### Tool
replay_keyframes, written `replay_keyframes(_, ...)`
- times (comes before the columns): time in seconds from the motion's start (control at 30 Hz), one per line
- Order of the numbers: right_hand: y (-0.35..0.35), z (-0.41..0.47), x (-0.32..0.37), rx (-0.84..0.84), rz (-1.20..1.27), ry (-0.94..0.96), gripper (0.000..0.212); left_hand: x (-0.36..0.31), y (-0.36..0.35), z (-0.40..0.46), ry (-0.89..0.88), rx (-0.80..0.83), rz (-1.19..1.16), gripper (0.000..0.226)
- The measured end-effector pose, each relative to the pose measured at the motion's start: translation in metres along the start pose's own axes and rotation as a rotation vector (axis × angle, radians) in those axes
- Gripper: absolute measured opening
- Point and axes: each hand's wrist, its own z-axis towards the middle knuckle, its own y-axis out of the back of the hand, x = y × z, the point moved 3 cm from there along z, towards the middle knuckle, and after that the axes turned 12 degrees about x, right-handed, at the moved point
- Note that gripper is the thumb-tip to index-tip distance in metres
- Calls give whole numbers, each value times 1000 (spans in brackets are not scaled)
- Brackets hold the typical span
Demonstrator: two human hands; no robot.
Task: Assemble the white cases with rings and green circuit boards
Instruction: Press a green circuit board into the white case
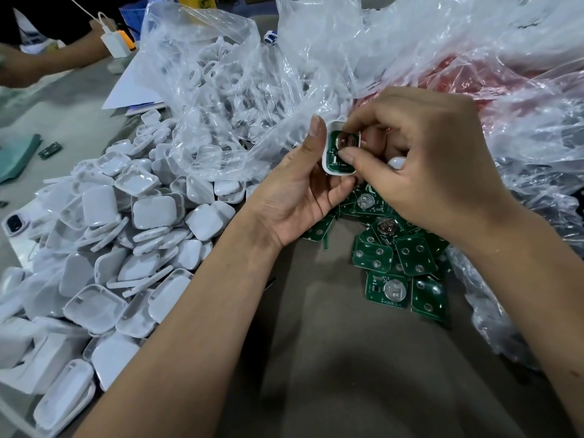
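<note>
My left hand [297, 188] grips a white case [328, 150] from below and the side, its thumb upright along the left edge. A green circuit board [338, 153] with a round metal battery clip lies inside that case. My right hand [426, 172] pinches the board and case from the right, thumb on the lower part and forefinger at the top corner. Another white piece [397, 162] shows under my right palm. Loose green boards [395, 260] lie in a pile below my hands. A big heap of white case halves [126, 235] covers the left side.
Clear plastic bags [240, 90] holding more white parts spread across the back, with a reddish bag [458, 77] at right. Another person's arm [41, 61] and a white charger [115, 42] sit at far left. A teal cloth [19, 159] lies at the left edge.
</note>
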Motion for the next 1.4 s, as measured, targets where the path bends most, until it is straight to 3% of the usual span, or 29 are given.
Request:
replay_keyframes(0.6,-1,1,-4,11,78,-12,13,0,2,1,5,-3,-19,51)
replay_keyframes(1.2,-3,-2,-2,-73,445,-132,16,0,3,0,13,8,-53,62)
replay_keyframes(1.4,-5,0,-6,-110,498,-144,24,-2,2,1,-51,11,-120,49)
